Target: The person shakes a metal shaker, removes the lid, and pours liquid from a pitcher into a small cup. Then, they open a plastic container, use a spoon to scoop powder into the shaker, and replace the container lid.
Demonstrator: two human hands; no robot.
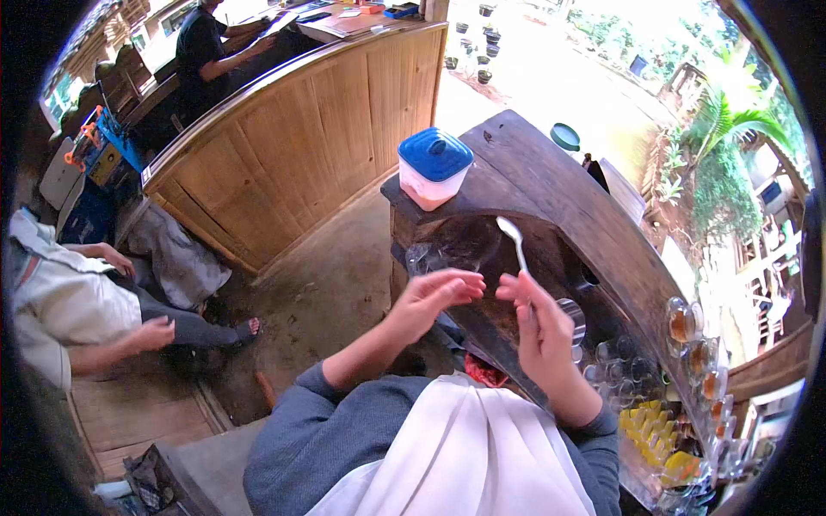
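A spoon (520, 251) points up and away from my right hand (544, 331), its handle running down to my fingers, which grip it over the counter's recess. Facing it is my left hand (439, 299), fingers stretched out and holding nothing visible. The two hands are a short gap apart. Beyond them, on the counter's corner, stands a tub with pale pinkish contents (428, 188) under a blue lid (436, 153). Something clear, like a plastic bag or cup (422, 258), lies near my left fingertips; its kind is hard to make out.
The dark wooden counter (594, 215) curves to the right, with glass jars (684, 322), clear glasses (607, 370) and yellow items (645, 430) along it. A seated person (77, 292) is at left. Another person (211, 52) sits behind a wooden partition (318, 129).
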